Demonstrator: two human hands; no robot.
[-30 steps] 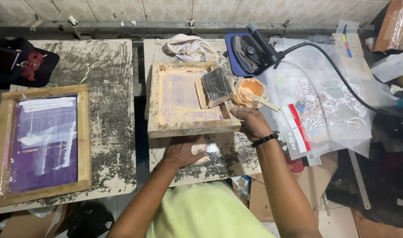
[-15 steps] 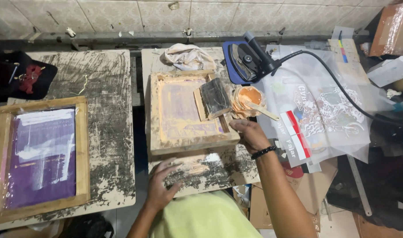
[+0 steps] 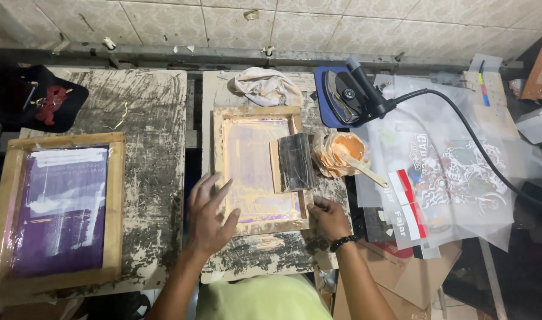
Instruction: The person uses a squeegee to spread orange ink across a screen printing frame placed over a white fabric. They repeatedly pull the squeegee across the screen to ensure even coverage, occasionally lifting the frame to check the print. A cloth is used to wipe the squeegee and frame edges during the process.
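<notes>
Head view, frame centre: wooden printing screen [image 3: 260, 169] lies flat on ink-crusted table [image 3: 158, 118], squeegee [image 3: 296, 161] resting on its right side. Right hand [image 3: 327, 216] fingers curled on lower-right frame corner; left hand [image 3: 209, 213] open, flat, at left rail, grip wide, holding nothing. Screen prob. light, stiff frame, mesh fragile & inky; take by wood rails. Tiled wall up top, cramped workshop.
</notes>
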